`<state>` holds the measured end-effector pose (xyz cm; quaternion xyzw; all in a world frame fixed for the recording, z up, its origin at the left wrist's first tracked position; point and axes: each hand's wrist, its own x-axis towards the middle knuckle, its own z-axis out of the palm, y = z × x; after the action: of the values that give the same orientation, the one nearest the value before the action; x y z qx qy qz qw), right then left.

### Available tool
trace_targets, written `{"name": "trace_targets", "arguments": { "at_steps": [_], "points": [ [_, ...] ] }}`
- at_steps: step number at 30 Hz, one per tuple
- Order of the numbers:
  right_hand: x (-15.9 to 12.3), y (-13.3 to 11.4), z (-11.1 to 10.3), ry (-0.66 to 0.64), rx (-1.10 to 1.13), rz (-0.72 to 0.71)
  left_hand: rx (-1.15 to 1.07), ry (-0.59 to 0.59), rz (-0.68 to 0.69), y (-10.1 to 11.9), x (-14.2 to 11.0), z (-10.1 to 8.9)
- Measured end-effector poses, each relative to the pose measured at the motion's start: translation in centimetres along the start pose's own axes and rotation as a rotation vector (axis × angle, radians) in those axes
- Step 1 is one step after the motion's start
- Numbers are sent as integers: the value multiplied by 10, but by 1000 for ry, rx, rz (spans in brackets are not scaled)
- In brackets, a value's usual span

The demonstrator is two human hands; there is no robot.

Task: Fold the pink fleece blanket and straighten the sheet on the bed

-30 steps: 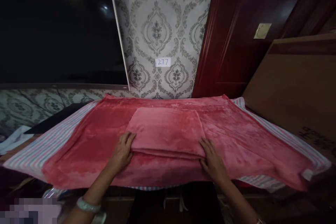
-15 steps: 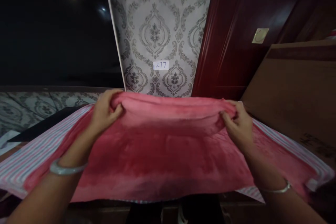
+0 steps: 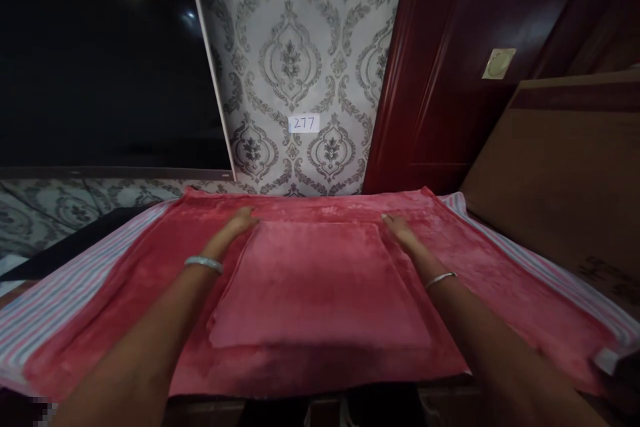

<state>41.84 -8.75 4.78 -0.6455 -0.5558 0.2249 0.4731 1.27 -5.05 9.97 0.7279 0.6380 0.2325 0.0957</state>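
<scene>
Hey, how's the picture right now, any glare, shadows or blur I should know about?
In the head view, the dark screen throws back two bright spots; in that same head view, a soft shadow runs along the near edge of the folded pink cloth, the cardboard box is dim, its printing unreadable, but the 277 label stays legible.

folded plush cloth, between left fingers and right fingers: soft pink | plush blanket, around the fingers: coral red, mottled paler | sheet, outward of the fingers: white, pink and blue-grey stripes | wallpaper, beyond the fingers: pale grey, darker damask | bangle, behind left fingers: pale green
</scene>
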Motion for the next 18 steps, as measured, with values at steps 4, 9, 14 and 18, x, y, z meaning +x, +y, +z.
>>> {"name": "trace_targets", "arguments": {
  "at_steps": [4,9,14,18],
  "points": [
    [4,-9,33,-15,-144,-55,39,-47,101,31,-1,39],
    [-23,-6,80,-113,-640,-182,294,-99,199,48,-21,89],
    [-45,16,93,-119,-814,-236,366,-127,155,24,-29,111],
    [-43,20,92,-114,-808,-236,349,-120,172,21,-27,111]
  ]
}}
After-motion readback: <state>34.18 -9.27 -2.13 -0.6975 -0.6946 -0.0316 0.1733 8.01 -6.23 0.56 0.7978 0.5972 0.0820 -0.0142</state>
